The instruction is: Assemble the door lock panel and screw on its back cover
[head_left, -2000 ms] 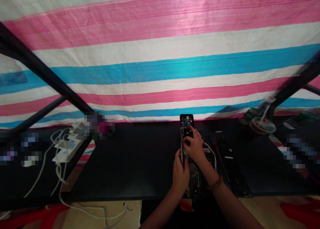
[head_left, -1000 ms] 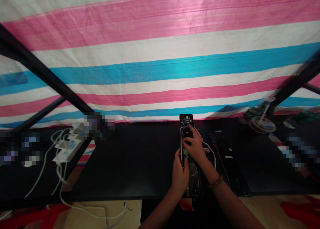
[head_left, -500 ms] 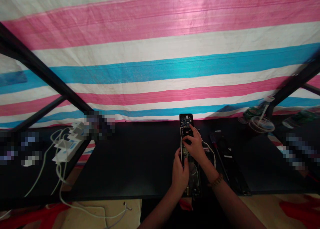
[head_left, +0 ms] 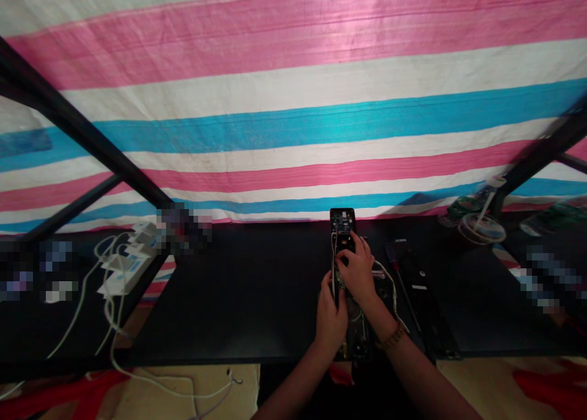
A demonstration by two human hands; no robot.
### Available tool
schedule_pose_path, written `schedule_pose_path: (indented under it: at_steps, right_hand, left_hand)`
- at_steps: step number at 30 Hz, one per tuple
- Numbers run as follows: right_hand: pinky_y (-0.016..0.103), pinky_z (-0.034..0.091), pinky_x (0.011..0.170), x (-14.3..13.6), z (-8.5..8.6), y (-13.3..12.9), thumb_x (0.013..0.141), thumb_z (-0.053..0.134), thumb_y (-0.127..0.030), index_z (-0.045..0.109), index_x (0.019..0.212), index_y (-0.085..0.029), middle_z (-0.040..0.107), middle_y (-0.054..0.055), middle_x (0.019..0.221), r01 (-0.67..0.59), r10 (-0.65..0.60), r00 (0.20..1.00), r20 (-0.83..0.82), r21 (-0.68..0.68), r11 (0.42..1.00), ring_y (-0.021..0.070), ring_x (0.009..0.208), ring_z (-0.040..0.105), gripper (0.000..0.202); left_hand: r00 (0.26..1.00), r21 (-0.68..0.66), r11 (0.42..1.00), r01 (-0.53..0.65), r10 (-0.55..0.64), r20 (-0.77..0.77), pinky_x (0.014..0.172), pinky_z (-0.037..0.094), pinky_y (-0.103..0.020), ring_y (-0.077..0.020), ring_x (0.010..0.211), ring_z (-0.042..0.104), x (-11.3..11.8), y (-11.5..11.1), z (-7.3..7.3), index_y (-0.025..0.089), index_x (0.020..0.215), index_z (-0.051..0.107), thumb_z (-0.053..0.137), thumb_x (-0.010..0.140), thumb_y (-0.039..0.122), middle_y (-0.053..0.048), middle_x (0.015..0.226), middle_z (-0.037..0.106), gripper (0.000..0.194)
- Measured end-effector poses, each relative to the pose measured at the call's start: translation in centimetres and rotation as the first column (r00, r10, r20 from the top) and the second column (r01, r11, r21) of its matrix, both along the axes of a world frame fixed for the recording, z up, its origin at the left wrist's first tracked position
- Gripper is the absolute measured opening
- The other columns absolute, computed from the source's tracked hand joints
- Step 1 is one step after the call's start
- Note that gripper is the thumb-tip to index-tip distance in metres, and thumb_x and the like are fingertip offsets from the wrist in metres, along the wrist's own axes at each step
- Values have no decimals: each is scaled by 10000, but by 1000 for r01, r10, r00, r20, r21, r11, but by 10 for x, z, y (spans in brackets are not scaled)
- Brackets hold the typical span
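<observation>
A long black device [head_left: 343,220] lies open on the black table, its circuit board showing at the far end. My left hand [head_left: 332,316] grips the device's left side, thumb on top. My right hand [head_left: 358,267] is over its middle, thumb and index finger pinched together; what they hold, if anything, is too small to make out. A white cable [head_left: 334,255] runs along the device, and another white cable [head_left: 391,285] curves out beside my right wrist. To the right lie a long black cover [head_left: 419,285] and a thin screwdriver-like tool [head_left: 403,285].
On the black table [head_left: 238,298], a lidded plastic cup [head_left: 481,227] with a straw and a plastic bottle [head_left: 463,206] stand at the back right. White power strips [head_left: 128,270] with tangled cables are at the left. Black metal bars slope down both sides before striped sheeting [head_left: 293,126].
My right hand has shifted slightly right and its fingers have moved a little. The white cable near my right wrist now reaches farther down and right. My left hand keeps its hold.
</observation>
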State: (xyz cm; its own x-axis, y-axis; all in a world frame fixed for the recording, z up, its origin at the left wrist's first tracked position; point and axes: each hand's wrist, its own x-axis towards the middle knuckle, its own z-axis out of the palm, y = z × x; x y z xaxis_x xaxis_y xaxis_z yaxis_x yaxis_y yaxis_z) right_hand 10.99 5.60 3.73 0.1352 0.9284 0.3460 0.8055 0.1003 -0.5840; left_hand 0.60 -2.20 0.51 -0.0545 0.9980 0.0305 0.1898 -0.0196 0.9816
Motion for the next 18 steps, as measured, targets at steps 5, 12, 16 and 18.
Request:
schedule_pose_path:
  at_steps: [5,12,16,18]
  right_hand:
    - [624,394,1027,0,4,-1,843,618,-186,679,766,-218,443,123,1527,1,0,1000,8,-31,1000,394,1386,374,104]
    - [558,404,1073,2,1,4,801,606,-153,618,1056,-214,495,143,1465,-10,11,999,-31,18,1000,354,1289,465,262]
    - [528,399,1107,4,-1,6,804,603,-172,566,1236,-186,473,166,1471,-57,60,997,-50,58,997,343,1309,463,434]
    - [526,394,1120,5,-1,6,813,589,-176,544,1284,-183,470,167,1471,-72,77,995,-67,76,995,336,1313,465,473]
  left_hand:
    - [1000,13,1000,2,-2,12,1136,414,-434,-258,1329,573,0,0,0,186,1434,450,491,998,336,-167,1435,594,462]
    - [1000,21,1000,-6,6,3,1133,414,-459,-273,1323,571,0,-1,2,168,1436,457,506,986,318,-183,1443,586,477]
    - [1000,11,1000,0,0,-7,1138,409,-461,-268,1333,562,0,-1,2,159,1441,442,478,998,311,-188,1454,573,470]
    - [1000,1,1000,-1,1,-2,1139,409,-453,-262,1333,564,1,0,2,168,1439,446,472,1000,308,-179,1448,579,461]
